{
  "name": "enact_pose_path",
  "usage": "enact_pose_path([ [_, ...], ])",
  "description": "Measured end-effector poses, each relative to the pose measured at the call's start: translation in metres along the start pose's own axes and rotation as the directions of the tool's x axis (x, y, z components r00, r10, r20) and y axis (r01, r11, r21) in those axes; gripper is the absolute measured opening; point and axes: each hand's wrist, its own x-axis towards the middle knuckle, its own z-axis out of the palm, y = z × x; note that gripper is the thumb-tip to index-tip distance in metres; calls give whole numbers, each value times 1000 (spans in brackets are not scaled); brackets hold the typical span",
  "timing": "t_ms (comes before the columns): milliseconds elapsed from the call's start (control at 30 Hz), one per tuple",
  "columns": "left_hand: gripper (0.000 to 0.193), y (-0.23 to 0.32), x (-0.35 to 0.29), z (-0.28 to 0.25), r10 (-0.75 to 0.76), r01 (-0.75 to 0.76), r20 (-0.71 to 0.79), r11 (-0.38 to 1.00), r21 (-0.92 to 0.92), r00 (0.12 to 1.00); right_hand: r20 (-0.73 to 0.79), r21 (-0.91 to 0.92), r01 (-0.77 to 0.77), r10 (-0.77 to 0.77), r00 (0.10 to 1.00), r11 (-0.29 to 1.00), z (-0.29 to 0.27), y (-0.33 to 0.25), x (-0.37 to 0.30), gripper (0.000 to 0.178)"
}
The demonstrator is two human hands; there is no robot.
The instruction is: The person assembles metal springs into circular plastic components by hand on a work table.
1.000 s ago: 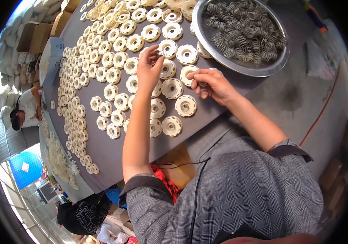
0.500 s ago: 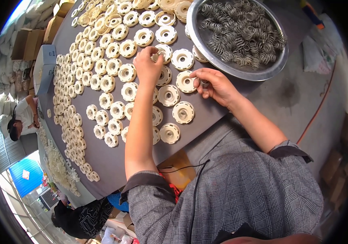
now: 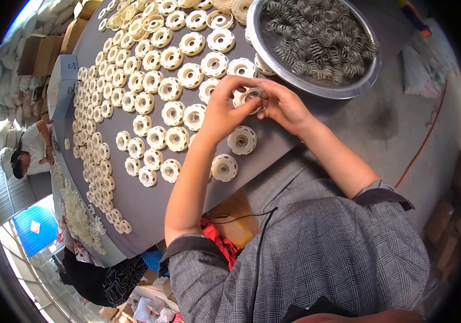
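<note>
My left hand (image 3: 225, 107) and my right hand (image 3: 286, 107) meet over a cream plastic ring (image 3: 239, 99) near the table's right edge. Both are closed, with fingertips together around a metal coil spring (image 3: 253, 93); the fingers partly hide it. How many springs lie in my right hand cannot be made out. Around my hands lie more round cream plastic parts with notched rims, such as a part (image 3: 242, 140) just below them and a part (image 3: 214, 64) above. Several, such as a part (image 3: 177, 139) left of my forearm, have a coil spring sitting in the middle.
A round metal basin (image 3: 368, 89) heaped with coil springs (image 3: 322, 43) stands at the table's far right. Rows of cream parts cover much of the grey table (image 3: 133, 215). At the left, a person (image 3: 34, 151) sits by a pile of small pale pieces (image 3: 79, 215).
My left hand has come back from a ring farther up, moving right and nearer to meet my right hand. The right hand has shifted slightly left, its fingertips now against the left's.
</note>
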Motion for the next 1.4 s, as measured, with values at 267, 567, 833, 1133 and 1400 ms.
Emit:
enact_pose_path([
  [267, 20, 0, -10, 4, -214, 173, -118, 943, -286, 970, -11, -245, 94, -100, 995, 965, 0, -7, -12, 29],
  [567, 20, -4, -14, 16, -474, 327, -194, 799, -504, 859, -87, -461, 368, -454, 887, 808, 9, -6, -17, 14],
  [833, 18, -42, 5, 7, -532, 328, -75, 621, -712, 843, -83, -554, 573, -725, 684, 604, 2, -18, -17, 8],
  [1133, 27, -59, 33, 20, -122, 169, -271, 973, 159, 955, -87, -556, 509, -655, 750, 657, -5, -16, -18, 9],
  [1400, 21, -66, 27, 20, 31, 108, -244, 837, 536, 969, -94, -558, 475, -620, 779, 680, -6, -17, -19, 9],
])
